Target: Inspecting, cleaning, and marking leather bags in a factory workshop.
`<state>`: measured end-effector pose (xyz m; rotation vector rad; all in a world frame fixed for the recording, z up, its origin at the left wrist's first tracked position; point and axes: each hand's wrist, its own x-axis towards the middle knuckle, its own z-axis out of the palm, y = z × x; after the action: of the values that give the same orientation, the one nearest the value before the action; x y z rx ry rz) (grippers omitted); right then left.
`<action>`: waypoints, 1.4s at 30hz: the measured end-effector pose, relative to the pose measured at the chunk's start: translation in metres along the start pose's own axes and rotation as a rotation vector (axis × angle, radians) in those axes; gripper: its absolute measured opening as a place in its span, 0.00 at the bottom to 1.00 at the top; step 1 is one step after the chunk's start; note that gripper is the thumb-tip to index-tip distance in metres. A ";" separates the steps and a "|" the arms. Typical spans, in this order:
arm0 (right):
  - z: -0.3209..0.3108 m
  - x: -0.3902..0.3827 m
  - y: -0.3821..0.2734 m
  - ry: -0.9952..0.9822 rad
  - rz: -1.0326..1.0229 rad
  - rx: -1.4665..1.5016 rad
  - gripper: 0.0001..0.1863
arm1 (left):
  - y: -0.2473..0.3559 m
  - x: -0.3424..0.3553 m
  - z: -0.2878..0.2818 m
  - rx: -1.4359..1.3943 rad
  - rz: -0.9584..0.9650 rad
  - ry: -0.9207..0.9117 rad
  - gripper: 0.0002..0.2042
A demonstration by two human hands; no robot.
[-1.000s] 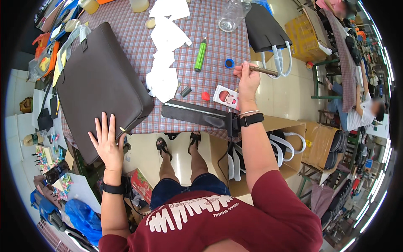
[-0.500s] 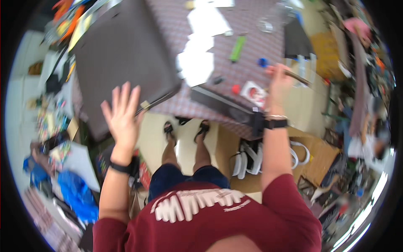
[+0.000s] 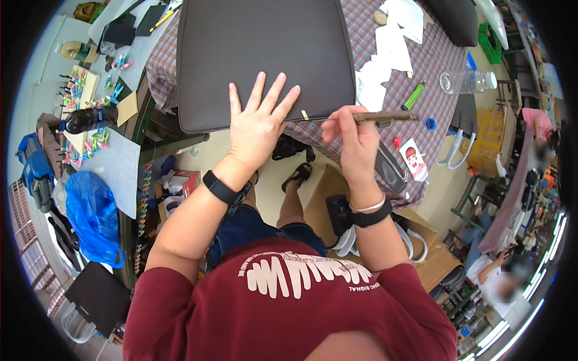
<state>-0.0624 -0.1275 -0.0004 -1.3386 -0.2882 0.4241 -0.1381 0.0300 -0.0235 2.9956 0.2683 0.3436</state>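
Note:
A large, flat, dark brown leather-like panel (image 3: 265,48) with rounded corners lies on the table, its near edge toward me. My left hand (image 3: 257,129) rests on that edge, fingers spread flat over the surface. A small yellowish tab (image 3: 304,115) shows at the edge, just right of my left fingers. Close to it, my right hand (image 3: 356,141) pinches a slim tool with a brown handle (image 3: 397,116). The handle points right, while the other end reaches the panel's edge between my hands. I cannot make out its tip.
On the checked tablecloth (image 3: 361,36) are white scraps (image 3: 397,36), a green cutter (image 3: 413,95), a blue ring (image 3: 430,124), a clear bottle (image 3: 466,82), and a black case (image 3: 390,168) near the front edge. Left, a side bench holds coloured clips (image 3: 96,141) and a dark bottle (image 3: 90,119).
My right hand has come left with the tool, from above the table's right side to the panel's near edge. The view has shifted, and the panel now appears straighter. My left hand stays on it.

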 end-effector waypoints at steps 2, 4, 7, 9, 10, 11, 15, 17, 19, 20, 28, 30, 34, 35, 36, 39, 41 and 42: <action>0.006 0.005 0.008 0.005 0.033 -0.092 0.08 | -0.001 -0.001 0.000 -0.011 0.006 0.024 0.36; 0.010 0.007 0.008 0.000 0.030 -0.153 0.08 | -0.002 -0.003 0.005 -0.038 0.006 0.081 0.35; 0.013 0.008 0.010 0.007 0.033 -0.203 0.09 | -0.004 -0.004 0.006 -0.045 -0.004 0.108 0.34; 0.012 0.008 0.011 0.037 0.030 -0.184 0.09 | -0.003 -0.004 0.006 -0.040 -0.006 0.108 0.33; 0.013 0.008 0.010 0.036 0.023 -0.197 0.09 | -0.004 -0.004 0.006 -0.085 0.001 0.132 0.28; 0.014 0.008 0.010 0.030 0.026 -0.207 0.09 | -0.004 -0.005 0.007 -0.130 0.009 0.157 0.24; 0.017 0.008 0.010 0.039 0.007 -0.257 0.09 | -0.005 -0.006 0.011 -0.083 -0.021 0.156 0.29; 0.018 0.008 0.009 0.039 0.005 -0.266 0.09 | -0.005 -0.005 0.010 -0.095 -0.026 0.155 0.28; 0.019 0.007 0.009 0.030 -0.005 -0.307 0.10 | -0.005 -0.005 0.010 -0.103 -0.028 0.154 0.27; 0.019 0.007 0.009 0.030 -0.004 -0.310 0.10 | -0.005 -0.006 0.011 -0.104 -0.028 0.160 0.27; 0.017 0.006 0.012 0.071 -0.011 -0.295 0.09 | -0.005 -0.006 0.012 -0.101 -0.031 0.164 0.26; 0.017 0.006 0.012 0.055 -0.010 -0.294 0.09 | -0.005 -0.006 0.013 -0.107 -0.031 0.177 0.26; 0.019 0.006 0.012 0.063 -0.034 -0.289 0.09 | -0.005 -0.005 0.013 -0.100 -0.030 0.188 0.26; 0.018 0.006 0.013 0.065 -0.034 -0.289 0.09 | -0.004 -0.005 0.013 -0.096 -0.029 0.185 0.26; 0.014 0.005 0.014 0.067 -0.029 -0.244 0.08 | -0.004 -0.004 0.012 -0.092 -0.027 0.182 0.26; 0.015 0.002 0.000 0.049 -0.097 -0.204 0.06 | -0.005 -0.005 0.013 -0.098 -0.029 0.181 0.26; 0.018 0.002 -0.010 0.032 -0.170 -0.210 0.06 | -0.006 -0.006 0.012 -0.093 -0.026 0.177 0.27; 0.019 0.003 -0.013 -0.060 -0.289 -0.457 0.05 | -0.006 -0.006 0.012 -0.088 -0.023 0.171 0.27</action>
<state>-0.0660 -0.1119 0.0166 -1.6990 -0.6481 0.1573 -0.1422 0.0333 -0.0375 2.8781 0.2947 0.5947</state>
